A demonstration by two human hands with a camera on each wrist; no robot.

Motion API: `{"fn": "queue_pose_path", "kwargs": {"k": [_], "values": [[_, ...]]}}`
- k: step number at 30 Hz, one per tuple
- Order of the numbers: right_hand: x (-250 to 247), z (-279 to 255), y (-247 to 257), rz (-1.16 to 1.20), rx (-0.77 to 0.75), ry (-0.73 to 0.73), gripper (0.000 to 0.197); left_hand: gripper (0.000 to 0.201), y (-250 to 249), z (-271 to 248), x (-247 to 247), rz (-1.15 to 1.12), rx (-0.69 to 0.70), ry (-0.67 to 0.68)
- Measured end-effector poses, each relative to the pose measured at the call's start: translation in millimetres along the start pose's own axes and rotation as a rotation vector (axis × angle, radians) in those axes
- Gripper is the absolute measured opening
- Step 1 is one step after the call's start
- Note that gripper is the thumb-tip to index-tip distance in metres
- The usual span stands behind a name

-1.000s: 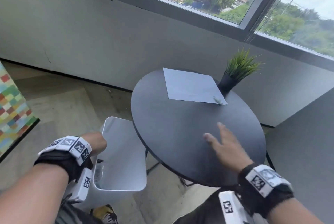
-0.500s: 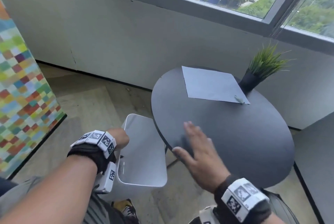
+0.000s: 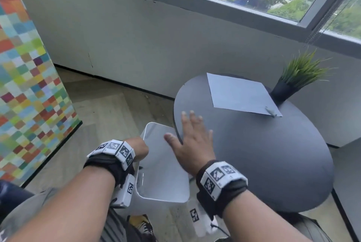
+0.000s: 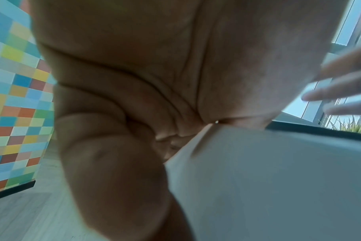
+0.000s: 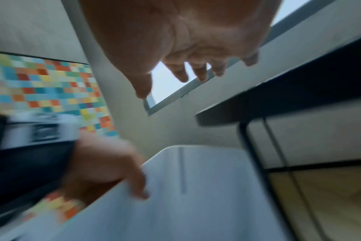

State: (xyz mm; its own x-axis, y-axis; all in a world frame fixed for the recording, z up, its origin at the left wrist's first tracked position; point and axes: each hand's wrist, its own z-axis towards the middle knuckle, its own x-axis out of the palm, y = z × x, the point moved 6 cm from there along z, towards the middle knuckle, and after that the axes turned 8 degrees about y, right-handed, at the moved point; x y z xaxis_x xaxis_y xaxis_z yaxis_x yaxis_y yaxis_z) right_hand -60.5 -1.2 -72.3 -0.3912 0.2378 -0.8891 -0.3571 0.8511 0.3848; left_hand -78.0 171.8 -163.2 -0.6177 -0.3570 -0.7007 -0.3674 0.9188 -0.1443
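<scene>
The white chair (image 3: pixel 162 163) stands on the floor at the table's (image 3: pixel 254 153) 8 o'clock, its far end tucked just under the dark round top. The left grip (image 3: pixel 139 149) is closed over the chair's rim at the shell's 9 o'clock. The left wrist view shows the fingers (image 4: pixel 113 154) curled round the thin white edge (image 4: pixel 258 179). The right grip (image 3: pixel 193 144) is wide, fingers spread and straight, holding nothing. It hangs over the table's 9 o'clock edge and, from the right wrist view, seems clear of the top. The chair looks like moulded plastic, so probably light and stiff enough to slide or lift one-handed. Its smooth skin may slip under a loose pinch. The rim is likely the best hold, thumb on one face and fingers on the other. A second hold at the shell's 3 o'clock should stop it twisting. The dark table legs (image 5: pixel 251 163) stand close beside it and could catch it. A sheet of paper (image 3: pixel 240 95) with a pen (image 3: pixel 270 111) lies at the table's 12 o'clock, and a potted plant (image 3: pixel 300 73) at 1 o'clock.
</scene>
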Motion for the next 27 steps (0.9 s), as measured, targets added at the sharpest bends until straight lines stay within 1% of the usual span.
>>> {"fn": "queue_pose_path", "kwargs": {"k": [1,2,3,4,5,6,8,9,10,11,13,14,17,18,20,21,22,23,24,26,27], "values": [[-6,9,-14,-0.007,0.111,0.007,0.080,0.031,2,2,1,0.003,-0.012,0.003],[-8,17,-23,-0.032,0.188,0.047,0.080,0.031,3,4,2,-0.004,-0.016,0.001],[-5,22,-26,-0.075,0.211,0.098,0.080,0.030,4,5,2,-0.014,-0.026,0.007],[1,24,-21,-0.129,0.178,0.141,0.081,0.030,4,6,2,-0.014,-0.023,0.003],[8,19,-10,-0.180,0.090,0.170,0.082,0.029,3,7,1,-0.034,-0.024,0.003],[17,9,4,-0.215,-0.039,0.203,0.082,0.029,3,7,0,-0.047,-0.019,-0.009],[29,-24,31,-0.191,-0.315,0.266,0.079,0.030,4,8,0,-0.054,0.009,-0.013],[29,-40,36,-0.128,-0.391,0.264,0.076,0.032,5,10,1,-0.054,0.027,-0.002],[23,-49,31,-0.060,-0.389,0.216,0.074,0.034,7,12,1,-0.052,0.030,-0.004],[15,-54,17,-0.010,-0.328,0.128,0.071,0.035,10,14,1,-0.057,0.025,-0.004],[-4,-65,-27,0.033,-0.133,-0.036,0.064,0.035,14,12,2,-0.061,-0.001,-0.001],[-13,-74,-48,0.068,-0.088,-0.064,0.059,0.035,13,11,4,-0.062,-0.004,0.007],[-42,-107,-101,0.188,-0.124,-0.068,0.036,0.037,11,10,2,-0.068,0.006,0.020],[-56,-119,-123,0.228,-0.082,-0.085,0.029,0.037,11,11,0,-0.066,-0.002,0.019],[-85,-141,-171,0.328,0.108,-0.121,0.025,0.035,12,16,-6,-0.017,-0.026,0.005],[-96,-147,-195,0.383,0.195,-0.145,0.029,0.033,14,19,-8,0.009,-0.033,0.008],[-106,-153,-213,0.469,0.270,-0.160,0.046,0.032,16,22,-10,0.031,-0.033,0.020],[-113,-154,-236,0.536,0.308,-0.203,0.062,0.032,19,29,-11,0.027,-0.026,0.029],[-119,-156,-251,0.636,0.367,-0.217,0.065,0.032,24,39,-12,0.022,-0.015,0.024],[-116,-154,-276,0.703,0.442,-0.175,0.055,0.036,40,55,-10,0.020,-0.031,0.058],[-113,-149,-291,0.728,0.446,-0.162,0.060,0.038,47,61,-7,0.030,-0.042,0.087]]}}
